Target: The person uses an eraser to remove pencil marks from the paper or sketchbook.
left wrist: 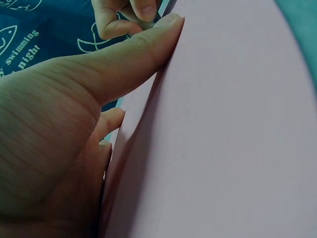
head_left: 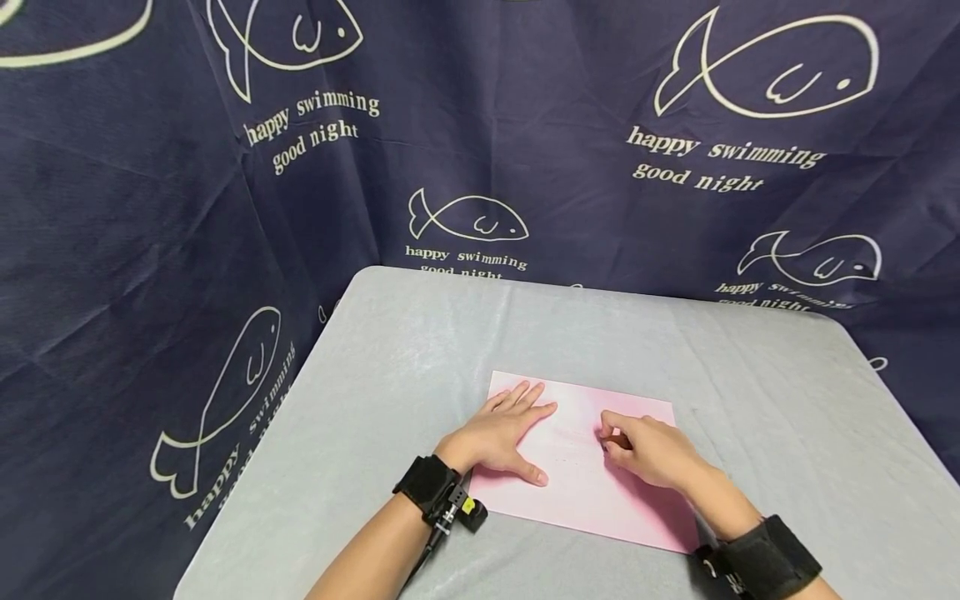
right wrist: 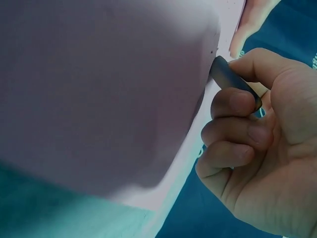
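A pink sheet of paper (head_left: 585,467) is laid flat on the grey desk (head_left: 787,417), near the front edge and a little right of the middle. The left hand (head_left: 502,437) is pressed flat on the paper's left part, with the fingers (head_left: 525,396) held straight and pointed toward 1 o'clock — nothing is gripped by it. In the left wrist view the thumb (left wrist: 133,54) is seen lying along the paper (left wrist: 223,139). The right hand (head_left: 648,450) is rested on the paper at about 3 o'clock from the left hand, close beside it but not touching. Its fingers (right wrist: 233,129) are curled round a small dark pen-like thing (right wrist: 230,79) — the tip is set against the paper (right wrist: 99,89). A dark blue cloth with white fish drawings (head_left: 480,125) is hung behind the desk, at 12 o'clock. A black strap is worn on each wrist.
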A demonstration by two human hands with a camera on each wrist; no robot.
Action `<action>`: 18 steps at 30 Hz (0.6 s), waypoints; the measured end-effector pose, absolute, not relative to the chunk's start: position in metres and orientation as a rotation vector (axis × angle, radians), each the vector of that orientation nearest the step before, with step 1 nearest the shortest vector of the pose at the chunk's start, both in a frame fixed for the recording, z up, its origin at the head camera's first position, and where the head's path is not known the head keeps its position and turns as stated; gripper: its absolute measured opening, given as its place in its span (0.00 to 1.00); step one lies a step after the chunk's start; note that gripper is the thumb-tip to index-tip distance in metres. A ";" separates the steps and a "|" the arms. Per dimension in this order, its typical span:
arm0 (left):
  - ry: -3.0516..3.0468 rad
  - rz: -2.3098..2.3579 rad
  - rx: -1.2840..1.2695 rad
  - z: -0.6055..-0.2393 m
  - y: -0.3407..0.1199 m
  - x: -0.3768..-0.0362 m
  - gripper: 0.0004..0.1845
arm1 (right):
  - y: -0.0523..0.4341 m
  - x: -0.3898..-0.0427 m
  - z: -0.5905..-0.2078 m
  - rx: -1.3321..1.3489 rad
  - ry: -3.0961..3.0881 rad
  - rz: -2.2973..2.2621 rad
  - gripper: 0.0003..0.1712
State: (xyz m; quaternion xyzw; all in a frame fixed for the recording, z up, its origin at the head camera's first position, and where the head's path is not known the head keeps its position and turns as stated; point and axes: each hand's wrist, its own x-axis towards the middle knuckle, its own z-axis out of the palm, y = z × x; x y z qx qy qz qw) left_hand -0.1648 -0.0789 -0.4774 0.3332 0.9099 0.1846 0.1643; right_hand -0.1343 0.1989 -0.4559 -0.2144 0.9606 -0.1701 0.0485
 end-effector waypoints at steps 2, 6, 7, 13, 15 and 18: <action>2.593 0.525 0.951 -0.477 -0.079 -0.165 0.60 | 0.203 -0.133 -0.455 -0.643 2.928 -0.517 0.13; 2.593 0.518 0.955 -0.478 -0.078 -0.165 0.60 | 0.211 -0.130 -0.452 -0.597 2.918 -0.504 0.12; 2.593 0.515 0.956 -0.478 -0.078 -0.165 0.60 | 0.213 -0.130 -0.452 -0.585 2.914 -0.502 0.12; 2.588 0.515 0.967 -0.478 -0.076 -0.165 0.60 | 0.215 -0.129 -0.450 -0.562 2.898 -0.486 0.10; 2.588 0.518 0.965 -0.478 -0.077 -0.165 0.60 | 0.213 -0.131 -0.450 -0.576 2.901 -0.471 0.09; 2.594 0.518 0.960 -0.478 -0.077 -0.165 0.60 | 0.208 -0.134 -0.450 -0.597 2.913 -0.444 0.07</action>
